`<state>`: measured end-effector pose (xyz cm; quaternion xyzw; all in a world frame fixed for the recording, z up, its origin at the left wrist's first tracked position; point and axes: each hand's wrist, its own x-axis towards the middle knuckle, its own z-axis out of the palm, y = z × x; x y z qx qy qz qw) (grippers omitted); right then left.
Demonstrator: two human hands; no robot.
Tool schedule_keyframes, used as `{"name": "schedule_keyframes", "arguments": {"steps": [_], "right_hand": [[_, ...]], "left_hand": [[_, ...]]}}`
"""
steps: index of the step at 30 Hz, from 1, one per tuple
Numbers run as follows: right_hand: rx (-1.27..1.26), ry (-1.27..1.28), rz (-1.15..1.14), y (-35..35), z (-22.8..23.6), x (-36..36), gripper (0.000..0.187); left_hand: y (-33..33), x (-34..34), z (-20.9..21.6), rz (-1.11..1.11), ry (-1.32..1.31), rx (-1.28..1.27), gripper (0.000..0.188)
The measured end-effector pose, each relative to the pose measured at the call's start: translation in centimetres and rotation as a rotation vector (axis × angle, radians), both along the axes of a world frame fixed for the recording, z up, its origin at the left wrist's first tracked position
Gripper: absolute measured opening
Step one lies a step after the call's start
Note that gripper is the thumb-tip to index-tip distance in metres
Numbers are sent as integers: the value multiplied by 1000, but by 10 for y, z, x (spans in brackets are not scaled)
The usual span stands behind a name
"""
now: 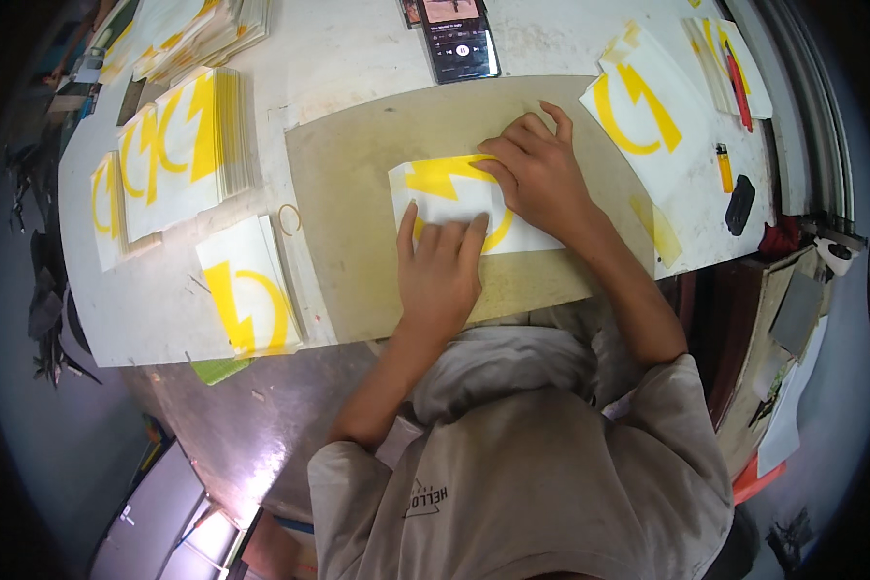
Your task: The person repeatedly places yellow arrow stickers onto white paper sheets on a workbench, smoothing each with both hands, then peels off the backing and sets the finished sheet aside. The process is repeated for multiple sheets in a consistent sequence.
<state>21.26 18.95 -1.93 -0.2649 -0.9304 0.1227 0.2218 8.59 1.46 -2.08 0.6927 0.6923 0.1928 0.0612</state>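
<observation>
White tabletop [358,53] is bearing a tan mat [343,203]; left hand [442,266] is resting spread on yellow-marked paper [465,201], right hand [541,176] touching its edge, grip unclear.

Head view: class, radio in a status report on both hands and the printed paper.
Left hand: resting on the yellow-printed white paper. Right hand: at its far edge. Paper on tan mat, partly covered by both hands.

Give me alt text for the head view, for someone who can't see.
A person's left hand rests on a white sheet with yellow shapes, the right hand at its far edge, over a tan mat on a white table. Stacks of similar sheets lie to the left; a phone lies beyond the mat, a yellow lighter to the right.
</observation>
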Motion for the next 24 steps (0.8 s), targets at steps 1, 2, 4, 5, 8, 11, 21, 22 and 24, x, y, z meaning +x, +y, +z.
{"name": "schedule_keyframes", "arguments": {"steps": [1,2,4,5,8,11,21,22,24], "right_hand": [[15,-12,-20,1,-6,0,23],[72,-23,-80,-3,-6,-2,25],[186,-46,-206,-19,-4,-7,30],[160,-84,-141,-31,-3,-7,35],[-63,-174,7,-59,1,8,58],[-29,-270,-173,-49,8,49,61],[-92,-135,-915,-59,10,226,42],[-295,-104,-990,-60,6,229,44],[-707,-35,-1124,-61,8,222,47]], "left_hand": [[6,-2,6,8,2,-26,52],[10,-4,11,19,7,-56,56],[15,-13,9,29,0,-111,65],[16,-16,8,23,-9,-141,70],[19,-19,8,-8,-22,-200,76],[17,-19,11,6,9,-202,75],[3,-3,7,120,22,-173,76],[3,-4,5,119,6,-166,77],[3,-5,3,110,19,-168,77]]}}
